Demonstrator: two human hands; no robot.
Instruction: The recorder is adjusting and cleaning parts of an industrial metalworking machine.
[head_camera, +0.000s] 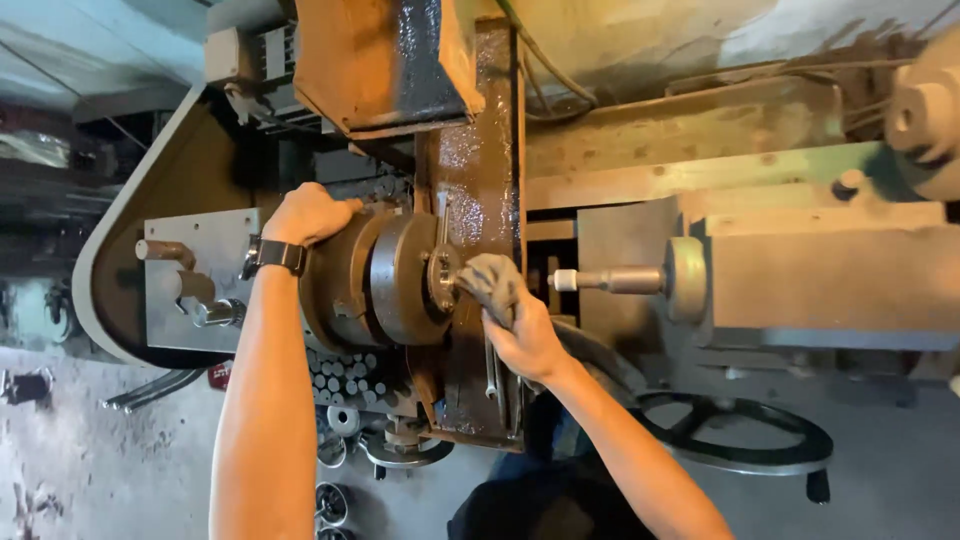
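Note:
A lathe's round steel chuck (385, 280) sits at the centre, with a small round workpiece (441, 277) clamped in its face. My left hand (308, 213), a dark watch on its wrist, rests on top of the chuck's rear body. My right hand (520, 325) presses a grey rag (490, 280) against the workpiece at the chuck's face. The tailstock spindle (612, 280) points at the chuck from the right, a short gap away from the rag.
The oily brown carriage (480, 150) stands behind the chuck. The grey tailstock body (820, 280) fills the right. A black handwheel (740, 430) lies lower right. Several round metal blanks (345, 375) and rings are piled below the chuck. Grey headstock levers (185, 285) are at left.

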